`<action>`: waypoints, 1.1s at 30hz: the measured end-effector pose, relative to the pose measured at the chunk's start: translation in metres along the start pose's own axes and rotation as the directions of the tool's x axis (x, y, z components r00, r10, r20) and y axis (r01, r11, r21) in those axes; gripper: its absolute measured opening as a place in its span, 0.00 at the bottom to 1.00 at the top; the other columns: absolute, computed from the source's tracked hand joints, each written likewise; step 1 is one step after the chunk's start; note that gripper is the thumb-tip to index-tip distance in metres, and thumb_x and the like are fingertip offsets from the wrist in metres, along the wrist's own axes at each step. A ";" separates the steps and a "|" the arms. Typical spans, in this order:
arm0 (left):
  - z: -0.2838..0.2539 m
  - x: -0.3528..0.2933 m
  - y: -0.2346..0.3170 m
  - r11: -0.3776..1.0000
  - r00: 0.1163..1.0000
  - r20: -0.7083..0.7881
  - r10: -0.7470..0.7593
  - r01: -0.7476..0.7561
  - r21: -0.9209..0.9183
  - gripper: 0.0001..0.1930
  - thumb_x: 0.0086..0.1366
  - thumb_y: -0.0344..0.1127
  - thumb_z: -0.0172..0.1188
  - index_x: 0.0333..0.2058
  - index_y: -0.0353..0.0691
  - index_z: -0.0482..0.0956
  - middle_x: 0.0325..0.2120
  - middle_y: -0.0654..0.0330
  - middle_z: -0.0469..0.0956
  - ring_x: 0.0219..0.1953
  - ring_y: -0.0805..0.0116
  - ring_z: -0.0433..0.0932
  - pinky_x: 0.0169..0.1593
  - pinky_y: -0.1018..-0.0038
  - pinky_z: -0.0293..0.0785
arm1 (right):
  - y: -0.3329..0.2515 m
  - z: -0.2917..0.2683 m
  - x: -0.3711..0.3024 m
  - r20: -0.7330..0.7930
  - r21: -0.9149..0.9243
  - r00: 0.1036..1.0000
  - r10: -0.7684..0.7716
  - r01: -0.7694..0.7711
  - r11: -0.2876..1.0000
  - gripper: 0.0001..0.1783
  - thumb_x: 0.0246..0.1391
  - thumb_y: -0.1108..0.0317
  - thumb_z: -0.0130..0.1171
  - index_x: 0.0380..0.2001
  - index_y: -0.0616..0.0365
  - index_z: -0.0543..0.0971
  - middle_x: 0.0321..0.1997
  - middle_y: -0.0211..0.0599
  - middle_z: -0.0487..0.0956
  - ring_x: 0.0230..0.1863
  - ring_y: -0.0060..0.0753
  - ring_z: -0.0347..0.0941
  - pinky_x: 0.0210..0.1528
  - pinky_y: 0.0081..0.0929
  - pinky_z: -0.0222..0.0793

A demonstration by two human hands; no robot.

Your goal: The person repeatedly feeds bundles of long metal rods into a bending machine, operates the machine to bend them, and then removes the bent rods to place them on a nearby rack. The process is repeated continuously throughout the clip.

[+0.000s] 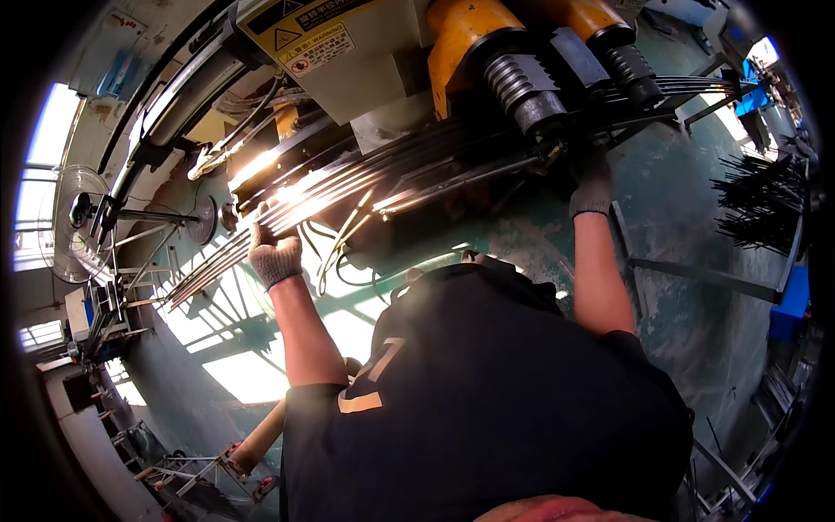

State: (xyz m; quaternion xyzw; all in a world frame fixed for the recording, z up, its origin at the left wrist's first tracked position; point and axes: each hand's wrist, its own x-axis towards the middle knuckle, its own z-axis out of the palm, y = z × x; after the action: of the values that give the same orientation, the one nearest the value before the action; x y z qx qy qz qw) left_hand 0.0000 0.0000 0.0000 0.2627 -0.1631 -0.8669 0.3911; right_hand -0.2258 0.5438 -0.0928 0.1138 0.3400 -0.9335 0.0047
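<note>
Several long thin metal rods (202,274) run in a bundle across the front of a bending-type machine (365,70), from lower left to upper right. Sunlight glares off their left half. My left hand (278,255), in a grey knit glove, is closed round the rods near their left end. Under the machine's ribbed dark cylinders (524,91), my gloved right hand (593,187) reaches into deep shadow beside the rods. Its fingers are hidden there, so its grip cannot be made out. A thicker rod-like bar (452,187) lies just below the bundle.
Orange machine housings (474,35) stand above the rods. At left is a round standing fan (83,217). A metal frame (704,278) is to the right of my right arm, with a stack of dark rods (761,204) beyond. Hoses (348,230) hang below the bundle.
</note>
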 end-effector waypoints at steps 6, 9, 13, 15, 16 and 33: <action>-0.003 -0.010 -0.016 0.991 0.996 0.066 -0.055 0.046 0.124 0.16 0.76 0.34 0.54 0.54 0.29 0.75 0.52 0.49 0.79 0.55 0.56 0.78 0.64 0.59 0.74 | -0.007 0.044 -0.078 -0.383 -0.598 0.896 -0.223 -0.057 0.800 0.38 0.69 0.42 0.51 0.70 0.60 0.68 0.73 0.41 0.69 0.72 0.40 0.65 0.70 0.35 0.61; -0.005 -0.018 -0.037 0.982 0.989 0.143 -0.042 0.014 0.189 0.16 0.77 0.34 0.53 0.56 0.30 0.73 0.54 0.52 0.79 0.56 0.61 0.77 0.64 0.66 0.74 | 0.005 0.014 -0.077 -0.451 -0.754 0.854 -0.259 -0.209 0.622 0.38 0.69 0.41 0.52 0.66 0.63 0.71 0.69 0.44 0.74 0.65 0.44 0.72 0.64 0.36 0.66; 0.020 -0.038 -0.064 0.988 0.990 0.115 -0.076 0.059 0.143 0.15 0.78 0.35 0.50 0.55 0.32 0.75 0.53 0.51 0.79 0.57 0.59 0.77 0.65 0.61 0.73 | 0.030 -0.021 -0.061 -0.260 -0.926 0.907 -0.333 -0.137 0.351 0.38 0.69 0.41 0.51 0.63 0.66 0.73 0.65 0.49 0.76 0.58 0.48 0.77 0.59 0.37 0.71; 0.037 -0.045 -0.075 0.989 0.993 0.066 -0.103 0.095 0.113 0.16 0.79 0.39 0.49 0.53 0.31 0.75 0.55 0.48 0.79 0.58 0.55 0.76 0.68 0.58 0.70 | 0.052 -0.068 -0.042 -0.084 -0.980 0.929 -0.360 -0.012 0.199 0.35 0.70 0.43 0.50 0.62 0.65 0.74 0.63 0.51 0.77 0.58 0.50 0.77 0.58 0.38 0.71; 0.040 -0.045 -0.079 0.988 0.993 0.071 -0.097 0.087 0.131 0.16 0.79 0.39 0.49 0.53 0.31 0.75 0.55 0.48 0.79 0.58 0.56 0.76 0.68 0.58 0.70 | 0.062 -0.089 -0.034 0.011 -0.997 0.931 -0.365 0.040 0.073 0.33 0.71 0.44 0.49 0.63 0.62 0.74 0.63 0.51 0.78 0.59 0.50 0.77 0.59 0.37 0.70; -0.010 -0.046 0.020 0.994 0.983 0.155 -0.099 0.105 -0.035 0.19 0.80 0.47 0.46 0.55 0.37 0.72 0.51 0.54 0.79 0.54 0.62 0.77 0.56 0.69 0.74 | 0.093 -0.062 -0.095 -0.413 -0.793 0.909 0.060 -0.392 0.466 0.16 0.64 0.53 0.63 0.42 0.55 0.84 0.36 0.28 0.84 0.32 0.24 0.77 0.31 0.25 0.67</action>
State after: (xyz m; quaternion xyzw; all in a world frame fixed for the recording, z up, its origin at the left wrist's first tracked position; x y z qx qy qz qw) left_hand 0.0429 0.0215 0.0162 0.1949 -0.1601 -0.9067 0.3380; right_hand -0.1118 0.5048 -0.1773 0.2941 0.7366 -0.5950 0.1298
